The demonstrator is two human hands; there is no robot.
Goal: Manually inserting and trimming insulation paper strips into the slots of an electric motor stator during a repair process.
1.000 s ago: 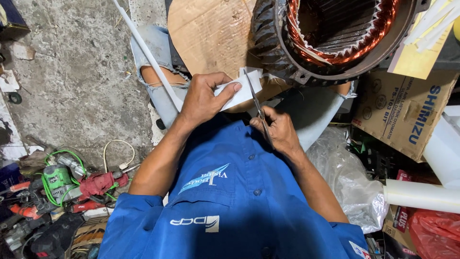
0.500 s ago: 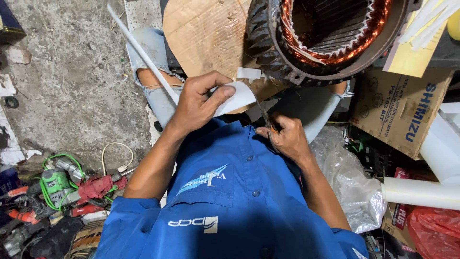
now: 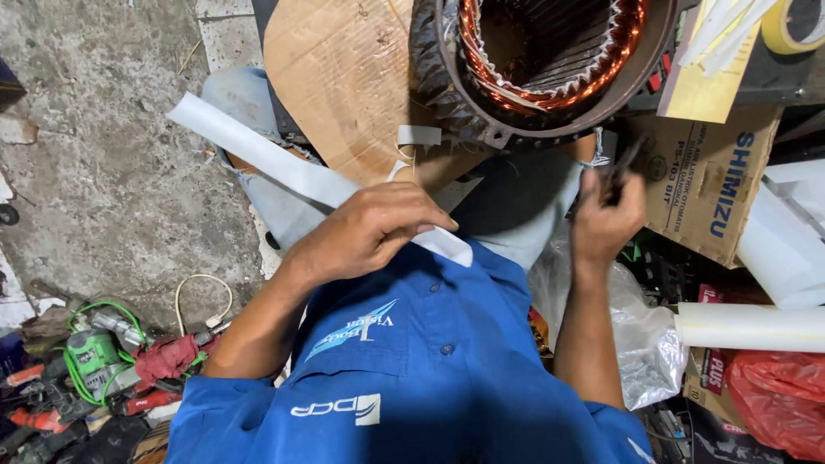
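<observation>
My left hand [image 3: 369,232] is closed on a long white paper strip [image 3: 258,150] that runs from my chest up and left across my knee. My right hand [image 3: 606,215] is raised to the right, apart from the strip, gripping dark scissors [image 3: 620,167] that point upward. Above both hands lies a large motor stator [image 3: 550,60] with copper windings around its open bore. It rests partly on a brown cardboard sheet [image 3: 344,77]. A small cut piece of white paper [image 3: 418,135] lies on the cardboard at the stator's edge.
A cardboard box [image 3: 713,172], white paper rolls [image 3: 748,326], a red plastic bag [image 3: 773,395] and a clear plastic bag [image 3: 644,344] crowd the right. Green and red tools [image 3: 103,361] lie at lower left on the concrete floor [image 3: 103,172]. A yellow tape roll [image 3: 795,26] sits at top right.
The hands were together with the scissors at the strip. My right hand has since swung away to the right with the scissors, while the left keeps hold of the strip.
</observation>
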